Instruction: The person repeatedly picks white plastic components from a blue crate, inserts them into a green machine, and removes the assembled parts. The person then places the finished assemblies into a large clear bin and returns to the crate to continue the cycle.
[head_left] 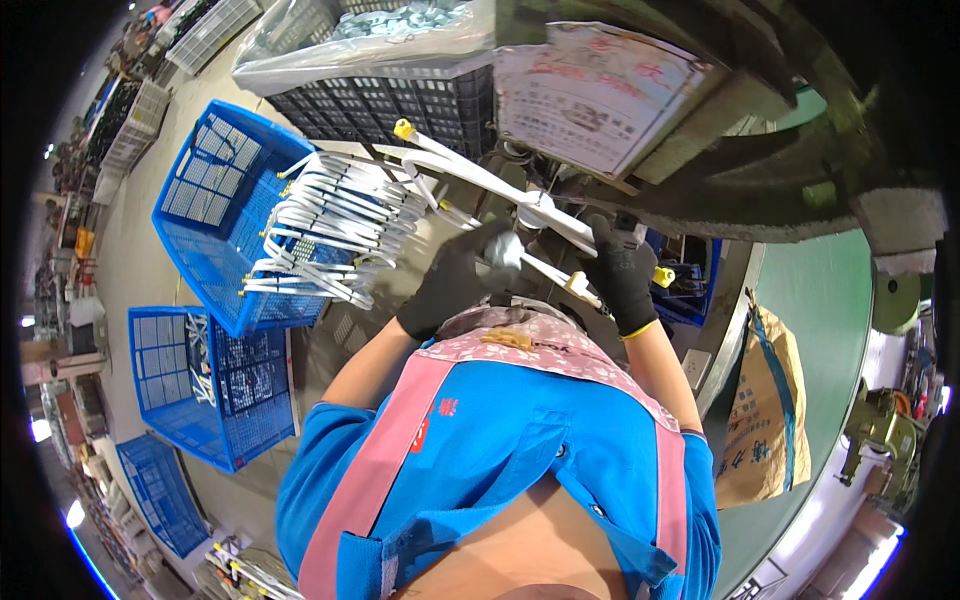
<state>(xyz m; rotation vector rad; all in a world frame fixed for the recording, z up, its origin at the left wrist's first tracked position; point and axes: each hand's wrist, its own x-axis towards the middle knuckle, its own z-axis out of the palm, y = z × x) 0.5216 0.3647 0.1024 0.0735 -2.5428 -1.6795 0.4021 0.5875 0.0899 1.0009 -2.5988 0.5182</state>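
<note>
A white bent-tube frame (480, 178) with yellow end caps lies in front of me, slanting from upper left to lower right, below the machine. My right hand (620, 275), in a dark glove, is closed around its right part, close to a yellow cap (663, 277). My left hand (460, 278), gloved too, is closed on a whitish round piece (506, 250), which looks blurred; its exact kind does not show. Another white round disc (536, 210) sits on the frame between the hands. The fingertips are partly hidden.
Several similar white tube frames (335, 225) are stacked across a blue crate (215, 215) at left. More blue crates (255, 400) stand nearer. A black crate (385, 105) with a plastic liner is beyond. The machine (800, 190) overhangs at right, beside a brown sack (765, 420).
</note>
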